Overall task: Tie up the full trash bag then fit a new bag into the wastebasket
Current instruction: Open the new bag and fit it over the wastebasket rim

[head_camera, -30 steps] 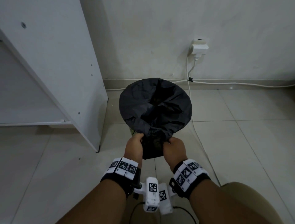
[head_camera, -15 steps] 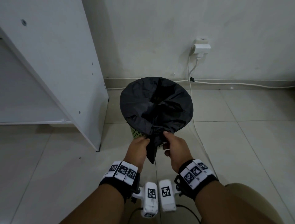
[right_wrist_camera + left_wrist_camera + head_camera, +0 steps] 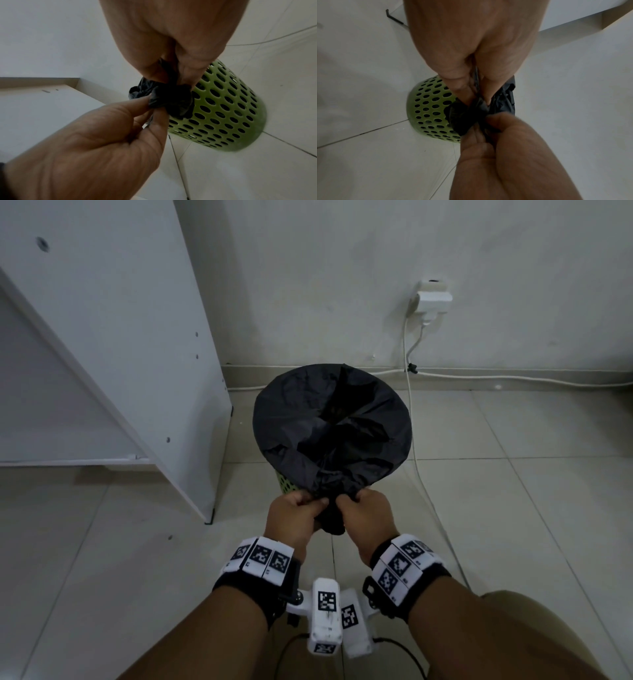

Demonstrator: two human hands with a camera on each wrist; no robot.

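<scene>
Left hand (image 3: 294, 517) and right hand (image 3: 364, 513) are each pinching gathered plastic of the bag (image 3: 332, 426), fingers curled tight, at the near rim of the bin (image 3: 223, 108). Bag is sitting in the bin. Risk: thin film tearing or slipping if pulled unevenly.

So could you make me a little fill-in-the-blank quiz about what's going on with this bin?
1. Both hands pinch the gathered edge of a ____ trash bag.
2. The wastebasket is green, its wall full of ____.
3. The left hand and right hand work at the rim's ____ side.

Missing words: black; holes; near
</scene>
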